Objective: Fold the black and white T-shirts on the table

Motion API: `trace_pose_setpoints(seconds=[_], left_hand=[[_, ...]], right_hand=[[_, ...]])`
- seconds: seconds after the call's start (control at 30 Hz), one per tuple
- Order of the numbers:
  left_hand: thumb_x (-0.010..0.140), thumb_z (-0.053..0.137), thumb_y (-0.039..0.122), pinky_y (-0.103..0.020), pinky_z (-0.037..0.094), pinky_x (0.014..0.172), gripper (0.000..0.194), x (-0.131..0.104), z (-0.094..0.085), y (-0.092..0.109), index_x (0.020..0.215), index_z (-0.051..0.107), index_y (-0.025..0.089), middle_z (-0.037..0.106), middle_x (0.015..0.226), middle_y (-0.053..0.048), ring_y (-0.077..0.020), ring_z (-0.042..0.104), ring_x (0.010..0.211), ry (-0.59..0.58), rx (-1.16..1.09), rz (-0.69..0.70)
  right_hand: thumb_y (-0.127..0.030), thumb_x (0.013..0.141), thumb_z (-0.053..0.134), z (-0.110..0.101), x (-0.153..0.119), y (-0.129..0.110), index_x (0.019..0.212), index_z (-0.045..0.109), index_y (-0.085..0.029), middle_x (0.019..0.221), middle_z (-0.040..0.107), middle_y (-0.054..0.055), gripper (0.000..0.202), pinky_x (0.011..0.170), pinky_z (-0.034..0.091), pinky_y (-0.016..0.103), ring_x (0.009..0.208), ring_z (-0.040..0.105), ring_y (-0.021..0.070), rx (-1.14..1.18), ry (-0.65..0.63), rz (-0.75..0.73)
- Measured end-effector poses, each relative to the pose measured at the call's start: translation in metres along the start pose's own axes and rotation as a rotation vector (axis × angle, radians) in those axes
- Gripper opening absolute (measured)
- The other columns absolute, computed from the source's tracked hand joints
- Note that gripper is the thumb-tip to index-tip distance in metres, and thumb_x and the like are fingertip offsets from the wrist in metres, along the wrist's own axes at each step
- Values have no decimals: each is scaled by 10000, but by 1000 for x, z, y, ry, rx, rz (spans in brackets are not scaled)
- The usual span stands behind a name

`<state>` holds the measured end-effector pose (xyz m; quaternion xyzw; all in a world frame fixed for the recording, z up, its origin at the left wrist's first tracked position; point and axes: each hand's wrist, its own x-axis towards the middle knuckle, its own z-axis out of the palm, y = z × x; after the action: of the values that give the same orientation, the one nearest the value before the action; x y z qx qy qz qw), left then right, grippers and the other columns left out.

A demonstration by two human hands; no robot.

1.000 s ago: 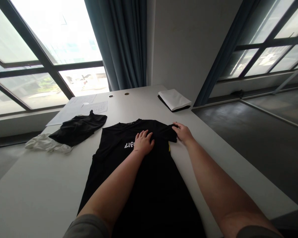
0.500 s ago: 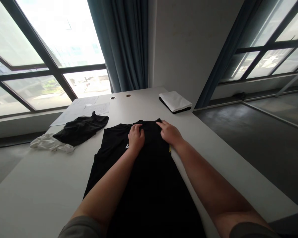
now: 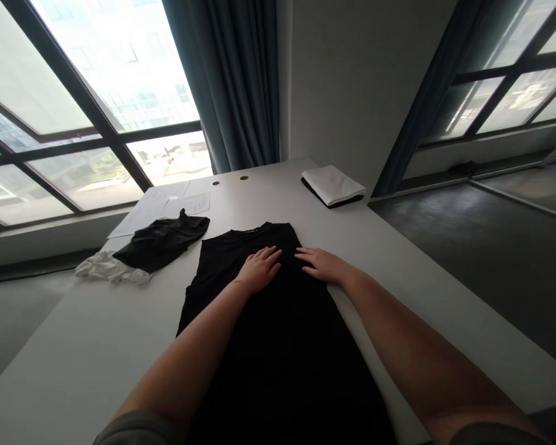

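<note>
A black shirt [image 3: 282, 346] lies flat on a white table [image 3: 120, 334], its collar [image 3: 252, 230] at the far end and its body running toward the wearer of the camera. Both sleeves appear tucked in, leaving narrow shoulders; the body is at full length, not folded over. That looks like an early stage, with the body's folding undone. The left hand [image 3: 258, 270] rests palm down on the chest, fingers extended; the right hand [image 3: 324, 264] is palm down at the right edge, fingers straight and slightly apart. Neither seems to pinch anything; how hard they press, I cannot tell. Beyond, at left, are a crumpled dark cloth [image 3: 164, 241], a white cloth [image 3: 109, 267] and papers [image 3: 143, 207]; at far right, a folded bundle [image 3: 336, 185]. A second ago the right sleeve stuck out, gripped by the right hand, and white lettering showed; now neither is visible.
</note>
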<state>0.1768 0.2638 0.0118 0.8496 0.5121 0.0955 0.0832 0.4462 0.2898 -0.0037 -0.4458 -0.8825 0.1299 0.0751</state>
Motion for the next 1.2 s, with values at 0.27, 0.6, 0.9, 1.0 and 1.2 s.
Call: trace_pose_setpoints(seconds=[0.27,0.6,0.9,1.0,1.2], left_hand=[[1082,353,452,-488,215,1304,584,-3,20,-4,1639,362,276,266,1726,-28,-248,243,1599,-55,151,-142],[1067,346,448,-498,210,1299,644,-102,-2,-79,1626,377,129,272,1713,-139,-296,247,1595,76,396,-345],[1061,275,509,-452,200,1295,721,-35,-29,-149,1653,296,99,197,1735,-135,-269,189,1612,-124,262,-549],[1051,239,517,-472,195,1295,733,-14,-25,-156,1667,264,122,156,1746,-114,-263,133,1622,-120,208,-647],[1029,184,547,-503,171,1302,785,-2,-11,-174,1678,214,106,105,1758,-98,-266,84,1629,-68,175,-748]], right_hand=[[-523,1025,378,17,-36,9,1689,216,-299,1742,174,6,719,1293,148,620,1614,117,334,-75,-112,151],[-446,1067,310,6,-34,-9,1560,514,-207,1688,359,64,585,1285,220,581,1597,222,317,-100,229,39],[-510,1043,375,5,111,-36,1628,334,-39,1694,288,221,752,1284,201,494,1575,262,339,-97,17,433],[-538,1051,302,19,137,-25,1661,254,-69,1741,138,191,771,1285,154,544,1604,162,349,-103,1,516],[-640,1028,207,35,147,4,1693,172,-155,1767,20,90,824,1299,36,534,1622,55,309,-116,0,511]])
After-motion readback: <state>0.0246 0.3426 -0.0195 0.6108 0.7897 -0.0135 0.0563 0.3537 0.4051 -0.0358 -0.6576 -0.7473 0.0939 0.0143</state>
